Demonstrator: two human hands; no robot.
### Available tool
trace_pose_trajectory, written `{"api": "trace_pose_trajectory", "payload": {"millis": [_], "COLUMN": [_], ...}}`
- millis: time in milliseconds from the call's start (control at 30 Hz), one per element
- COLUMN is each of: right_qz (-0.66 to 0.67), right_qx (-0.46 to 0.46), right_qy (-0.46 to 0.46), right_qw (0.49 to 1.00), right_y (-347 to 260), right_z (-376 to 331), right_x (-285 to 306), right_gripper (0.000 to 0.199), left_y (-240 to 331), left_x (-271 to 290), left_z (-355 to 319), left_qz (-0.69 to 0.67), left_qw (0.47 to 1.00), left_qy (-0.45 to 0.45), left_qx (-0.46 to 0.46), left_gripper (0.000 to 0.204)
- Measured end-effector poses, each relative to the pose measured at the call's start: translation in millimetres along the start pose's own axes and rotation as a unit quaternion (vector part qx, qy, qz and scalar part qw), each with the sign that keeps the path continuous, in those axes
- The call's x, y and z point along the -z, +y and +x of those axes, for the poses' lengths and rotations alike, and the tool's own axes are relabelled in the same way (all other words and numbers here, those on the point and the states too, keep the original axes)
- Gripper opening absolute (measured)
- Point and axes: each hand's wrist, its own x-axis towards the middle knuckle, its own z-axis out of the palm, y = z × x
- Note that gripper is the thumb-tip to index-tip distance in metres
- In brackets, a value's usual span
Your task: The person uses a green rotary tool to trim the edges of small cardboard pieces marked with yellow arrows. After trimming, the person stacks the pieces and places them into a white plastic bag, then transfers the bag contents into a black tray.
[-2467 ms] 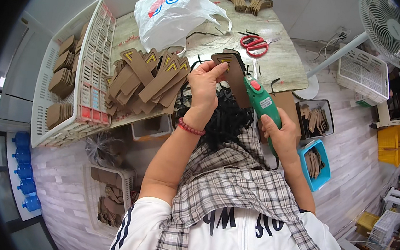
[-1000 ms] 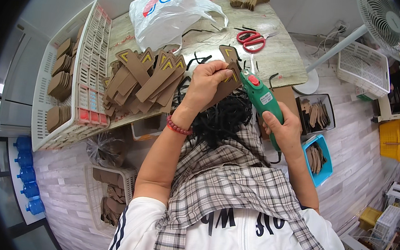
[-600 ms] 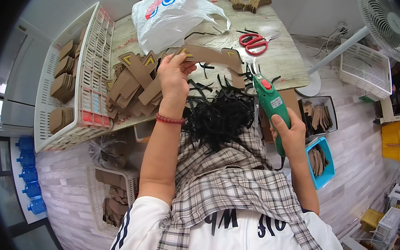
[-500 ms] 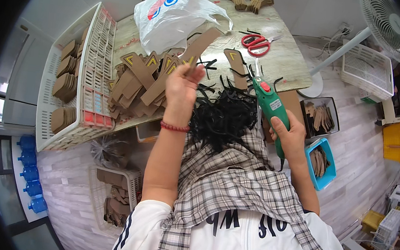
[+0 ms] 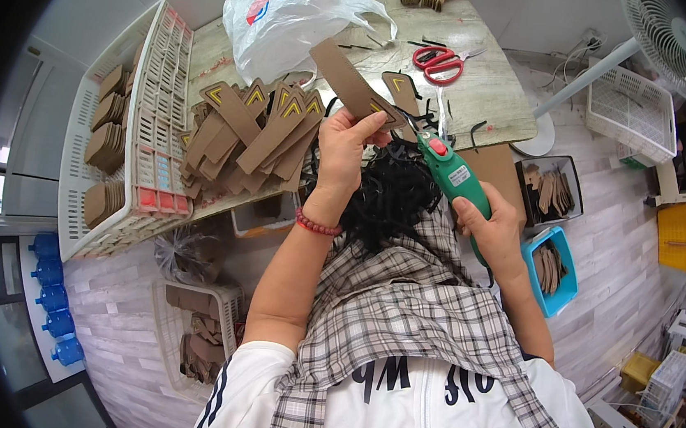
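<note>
My left hand (image 5: 342, 150) pinches a brown strap piece (image 5: 347, 82) by its end with the yellow V mark. That end sits close to the tip of a green electric cutter (image 5: 457, 165) with a red button, which my right hand (image 5: 490, 226) grips round the body. Whether the tip touches the strap I cannot tell. Below the strap, a heap of black strips (image 5: 389, 202) covers the table's front edge and my lap. Another marked strap piece (image 5: 402, 93) lies just beyond. To the left is a pile of similar straps (image 5: 264, 136).
Red-handled scissors (image 5: 442, 65) and a white plastic bag (image 5: 283, 18) rest on the table (image 5: 496, 84). A white basket (image 5: 167, 114) of brown pieces stands left. Right of the table are a blue bin (image 5: 564, 297), a black bin (image 5: 578, 187) and a fan (image 5: 669, 39).
My left hand has moved right, bringing the strap's marked end from beside the pile to the cutter. The cutter's tip has shifted slightly left and toward me.
</note>
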Motion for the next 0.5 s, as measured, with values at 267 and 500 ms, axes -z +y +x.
{"api": "trace_pose_trajectory", "payload": {"millis": [267, 500], "right_qz": [-0.007, -0.001], "right_qx": [-0.006, -0.006], "right_qy": [-0.007, -0.011], "right_qw": [1.0, 1.0], "right_y": [-1.6, -3.2], "right_z": [-1.1, -0.9], "right_x": [-0.5, -0.2], "right_gripper": [0.035, 0.035], "left_y": [2.5, 5.5], "left_x": [0.1, -2.0], "left_z": [2.8, 1.9], "left_qz": [0.075, 0.08], "left_qw": [0.996, 0.996], "left_qy": [-0.016, -0.024], "left_qx": [-0.045, -0.039], "left_gripper": [0.008, 0.009]}}
